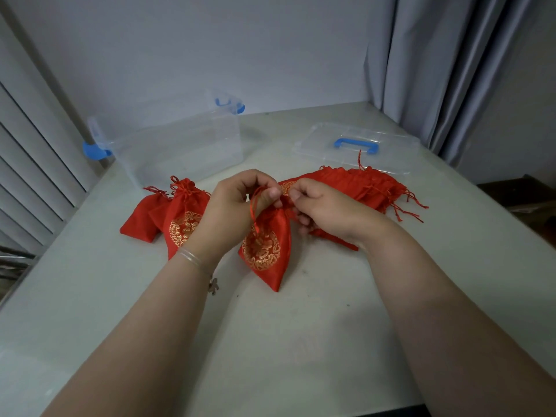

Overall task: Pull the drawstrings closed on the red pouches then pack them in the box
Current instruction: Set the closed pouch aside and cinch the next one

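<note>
Pulling the strings tight on one red pouch (264,248) looks like the step going on now. The pouch hangs just under the two hands, with its bottom corner down on the table (270,341). Its mouth is up at the fingers, bunched small, and its long side runs from the hands down toward the person, leaning a little to the left. The gold round pattern faces up. The left hand (237,203) has its fingers curled and pinches a loop of red string (255,206) that hangs down over the pouch. The right hand (319,206) is curled too and pinches at the neck of the pouch, but what it holds is partly hidden, so I cannot tell if it has a string or just cloth. I think the next move needs the hands to pull apart, each way out to the side, until the mouth is shut all the way. Then the pouch can go in the box. Just left of the left hand lie two closed pouches (168,218), touching each other. Behind and right of the right hand is a pile of flat pouches (367,188) with loose strings. Past the left hand stands the clear box (180,139), open, with no pouches in it. Past the right hand lies its lid (358,145) with a blue handle.
</note>
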